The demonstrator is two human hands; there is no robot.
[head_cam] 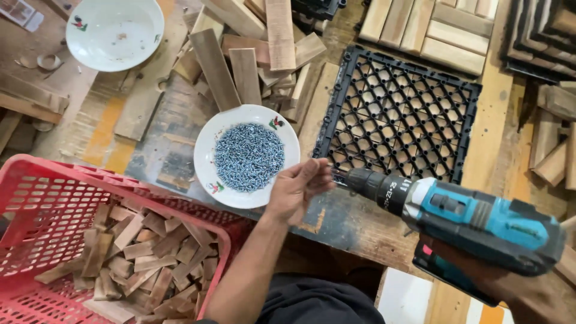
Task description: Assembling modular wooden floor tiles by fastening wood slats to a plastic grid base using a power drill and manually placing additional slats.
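The worn wooden surface (pixel 336 225), streaked with yellow paint, fills the head view and carries everything else. At 8 o'clock sits the red plastic basket (pixel 36 198), its floor heaped with short wooden offcuts (pixel 135 255). At 1 o'clock lies the black plastic grid tile (pixel 399 114), square, flat and bare, with a finished tile of pale wooden slats (pixel 429 30) beyond it at 12 to 1 o'clock and dark stacked tiles (pixel 543 33) in the corner at 2 o'clock. A loose pile of wooden slats (pixel 252 54) spreads at 12 o'clock. The blue and black cordless drill (pixel 474 219) lies level at 4 o'clock, its chuck pointing toward 9 o'clock, just below the grid tile's near edge. The right hand (pixel 474 264) holds it from beneath; only a dark part of that hand shows under the drill body, so the grip itself is mostly hidden. Just left of centre stands the white plate (pixel 207 156) with a small painted rooster on its rim, piled with 1 mound of small silvery screws (pixel 249 156). An empty white plate (pixel 114 30) of the same kind sits at 11 o'clock. The left hand (pixel 297 189), at the centre, is just beside the screw plate's 4 o'clock edge, fingers curled and pinched together at the drill's tip; whether a screw is between them is too small to tell.
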